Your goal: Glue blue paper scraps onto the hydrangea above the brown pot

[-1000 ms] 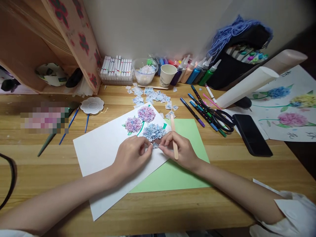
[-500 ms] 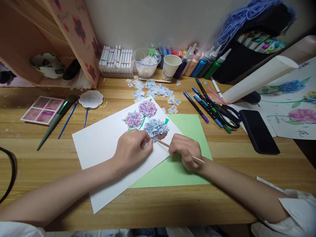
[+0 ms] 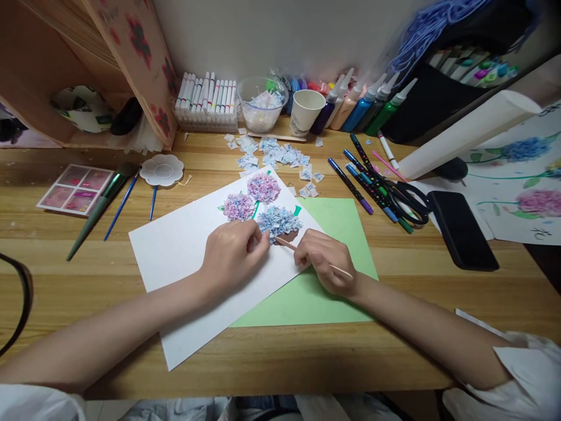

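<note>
Paper sheet (image 3: 175,257), white and set aslant on the table (image 3: 407,257), carries a blue flower (image 3: 279,221) built of small ruffled pieces near its right end, with two pink-purple flowers (image 3: 263,187) beyond and to the left. A brown patch (image 3: 290,236) shows bare along the blue flower's lower right. The right hand (image 3: 326,257) closes around a thin wooden stick (image 3: 286,244), its tip angled to the flower's lower edge – a slim end probably suits pieces too small for fingertips. The left hand (image 3: 230,245) lies over the sheet, thumb and forefinger drawn toward each other at the flower's lower left; it likely steadies the paper, but whether the two meet or pinch a scrap cannot be told. A green sheet (image 3: 342,216) lies partly beneath the white one, perhaps to guard the table. Loose paper scraps (image 3: 277,153) are strewn just beyond the sheet's far corner, apparently for easy reach. Pens (image 3: 350,186), scissors (image 3: 414,207) and a phone (image 3: 462,231) lie to the right – clear of both hands.
</note>
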Demonstrator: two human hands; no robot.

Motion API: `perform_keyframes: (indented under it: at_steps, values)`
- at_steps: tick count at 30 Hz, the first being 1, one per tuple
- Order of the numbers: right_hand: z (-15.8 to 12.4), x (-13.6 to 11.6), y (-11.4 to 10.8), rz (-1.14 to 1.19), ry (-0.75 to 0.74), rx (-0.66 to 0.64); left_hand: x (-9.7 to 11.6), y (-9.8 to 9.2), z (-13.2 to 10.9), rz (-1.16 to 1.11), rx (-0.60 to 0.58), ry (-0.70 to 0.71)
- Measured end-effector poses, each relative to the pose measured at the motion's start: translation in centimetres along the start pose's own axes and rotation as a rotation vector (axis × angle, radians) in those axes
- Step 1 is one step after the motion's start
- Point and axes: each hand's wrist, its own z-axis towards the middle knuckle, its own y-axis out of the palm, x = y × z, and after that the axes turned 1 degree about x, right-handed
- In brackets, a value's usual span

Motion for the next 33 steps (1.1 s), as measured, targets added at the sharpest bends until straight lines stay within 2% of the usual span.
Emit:
perform_keyframes:
  at_steps: [6,12,15,18,20,24,27,29,33]
  values:
    - [0.6,-0.3,-0.1,-0.014,0.073,-0.003,-0.1,-0.1,0.3,-0.012,0.041,-0.039]
    - [4.1,-1.0,0.0,0.099,0.474,0.031,-0.2,0.1,0.2,-0.067,0.033,-0.072]
    - [5.8,-0.9,0.1,0.184,0.565,0.024,-0.2,0.0,0.2,-0.085,0.027,-0.096]
    - [6.3,-1.1,-0.4,0.221,0.572,-0.008,-0.2,-0.1,0.3,-0.101,0.015,-0.126]
    - [6.0,-1.5,-1.3,0.225,0.573,0.015,-0.3,-0.1,0.3,-0.110,0.002,-0.140]
    - [5.1,-1.2,-3.8,0.109,0.496,0.156,-0.4,0.0,0.3,-0.121,-0.015,-0.154]
    - [4.6,0.8,-5.8,-0.136,0.371,0.284,-0.5,0.0,0.3,-0.122,-0.022,-0.151]
    - [4.5,2.6,-6.7,-0.272,0.357,0.246,-0.5,0.0,0.4,-0.122,-0.025,-0.146]
    - [4.3,4.9,-7.0,-0.416,0.375,0.045,-0.5,0.0,0.5,-0.123,-0.037,-0.142]
